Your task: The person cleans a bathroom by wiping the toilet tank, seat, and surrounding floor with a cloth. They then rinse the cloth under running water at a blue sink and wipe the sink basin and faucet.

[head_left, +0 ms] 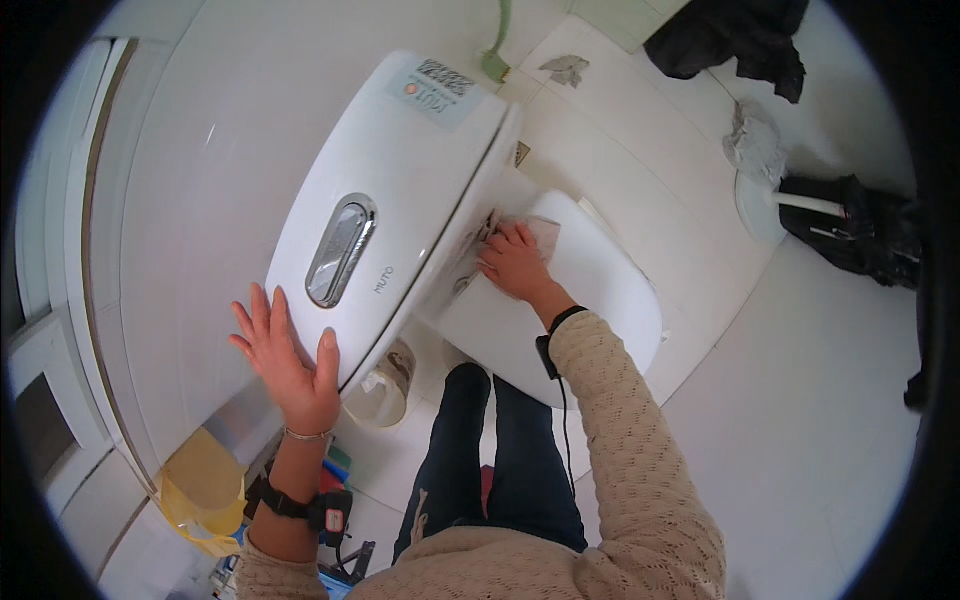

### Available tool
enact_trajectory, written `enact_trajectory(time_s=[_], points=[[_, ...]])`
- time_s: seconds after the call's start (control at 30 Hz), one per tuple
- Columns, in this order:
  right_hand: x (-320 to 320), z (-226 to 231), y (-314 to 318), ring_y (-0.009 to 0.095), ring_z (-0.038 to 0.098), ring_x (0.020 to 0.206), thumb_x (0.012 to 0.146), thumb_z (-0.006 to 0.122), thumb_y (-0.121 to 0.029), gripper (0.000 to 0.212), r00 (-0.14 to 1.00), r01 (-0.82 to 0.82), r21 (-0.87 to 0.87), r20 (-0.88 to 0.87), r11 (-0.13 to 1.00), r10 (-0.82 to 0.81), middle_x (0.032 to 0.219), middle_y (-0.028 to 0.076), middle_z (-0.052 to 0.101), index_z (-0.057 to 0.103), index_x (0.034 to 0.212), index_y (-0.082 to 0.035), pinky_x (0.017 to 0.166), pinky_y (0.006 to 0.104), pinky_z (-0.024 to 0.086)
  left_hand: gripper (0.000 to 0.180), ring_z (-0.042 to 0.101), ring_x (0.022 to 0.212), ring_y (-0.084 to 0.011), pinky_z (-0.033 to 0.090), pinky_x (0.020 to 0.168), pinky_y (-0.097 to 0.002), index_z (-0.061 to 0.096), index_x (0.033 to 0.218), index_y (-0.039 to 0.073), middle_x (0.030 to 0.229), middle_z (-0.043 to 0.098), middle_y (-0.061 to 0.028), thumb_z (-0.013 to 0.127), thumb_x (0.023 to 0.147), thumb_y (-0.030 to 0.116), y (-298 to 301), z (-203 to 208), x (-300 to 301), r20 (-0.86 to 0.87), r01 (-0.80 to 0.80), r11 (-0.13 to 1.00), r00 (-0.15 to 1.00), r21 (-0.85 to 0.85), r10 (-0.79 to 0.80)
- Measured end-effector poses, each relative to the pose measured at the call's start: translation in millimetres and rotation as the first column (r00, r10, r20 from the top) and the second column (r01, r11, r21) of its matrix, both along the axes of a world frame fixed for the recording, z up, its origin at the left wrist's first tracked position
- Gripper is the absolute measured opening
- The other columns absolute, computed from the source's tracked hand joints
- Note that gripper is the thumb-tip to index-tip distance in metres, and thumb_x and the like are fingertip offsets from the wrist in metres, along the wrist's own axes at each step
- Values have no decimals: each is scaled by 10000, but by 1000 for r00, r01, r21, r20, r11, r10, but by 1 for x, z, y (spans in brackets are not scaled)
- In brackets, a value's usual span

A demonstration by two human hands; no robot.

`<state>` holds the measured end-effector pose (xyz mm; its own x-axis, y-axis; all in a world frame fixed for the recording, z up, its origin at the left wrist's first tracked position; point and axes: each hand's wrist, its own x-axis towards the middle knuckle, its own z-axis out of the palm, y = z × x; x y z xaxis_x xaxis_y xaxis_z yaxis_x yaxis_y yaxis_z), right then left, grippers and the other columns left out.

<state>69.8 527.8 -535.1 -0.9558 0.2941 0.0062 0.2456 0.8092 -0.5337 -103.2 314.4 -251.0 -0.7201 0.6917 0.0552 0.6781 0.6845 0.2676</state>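
Note:
A white toilet stands before me, its cistern running diagonally and its lid lowered. My right hand presses a pale, thin cloth onto the back of the lid, by the hinges. The fingers are bent over the cloth and partly hide it. At the near left end of the cistern, my left hand has its fingers spread, with the thumb against the cistern's edge. It holds nothing. An oval chrome flush button lies in the cistern top, just beyond that hand.
Below the cistern's near end is a small bin. A yellow bag hangs at lower left. On the right are black bags, a white-handled item and crumpled plastic. A green hose runs behind the cistern.

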Motion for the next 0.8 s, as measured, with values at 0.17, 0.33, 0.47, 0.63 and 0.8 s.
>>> enact_trajectory(time_s=[0.17,0.33,0.47,0.63,0.8], points=[[-1,0,-3,283,455,1175,825,625,-314,183,1000,-1,75,-20,997,2,1056,42,590,684,894,-155,1101,476,229,674,107,1414,-478,-14,1087,-642,390,1393,5,1506,265,-230,619,831,299,-2,1,1,1,-9,1000,1000,-12,9],[-24,2,-24,255,522,997,742,645,-265,136,999,-50,157,28,986,47,893,45,601,671,787,-140,1027,440,308,684,118,1415,-472,-21,1088,-636,403,1394,14,1509,264,-228,640,824,308,1,0,-1,6,-8,1000,1000,30,8],[-12,-1,-54,246,546,909,725,647,-248,121,995,-40,126,-90,991,52,825,55,599,657,741,-128,991,422,345,682,112,1421,-459,-30,1090,-629,405,1401,31,1511,269,-214,641,827,312,-2,1,-2,11,-20,1000,1000,0,20],[14,7,-61,255,544,977,737,674,-250,232,992,-52,175,-108,983,72,924,75,592,647,912,-100,941,416,382,681,105,1426,-442,-37,1094,-621,406,1404,40,1514,272,-196,637,830,324,-6,-1,-1,1,-43,999,999,-1,43],[12,0,-53,249,556,938,785,641,-277,155,989,-89,119,-110,989,102,885,56,618,655,794,-122,979,413,358,682,107,1425,-444,-37,1088,-631,405,1404,38,1514,271,-198,635,830,327,-6,0,-1,-6,-25,1000,1000,5,25]])
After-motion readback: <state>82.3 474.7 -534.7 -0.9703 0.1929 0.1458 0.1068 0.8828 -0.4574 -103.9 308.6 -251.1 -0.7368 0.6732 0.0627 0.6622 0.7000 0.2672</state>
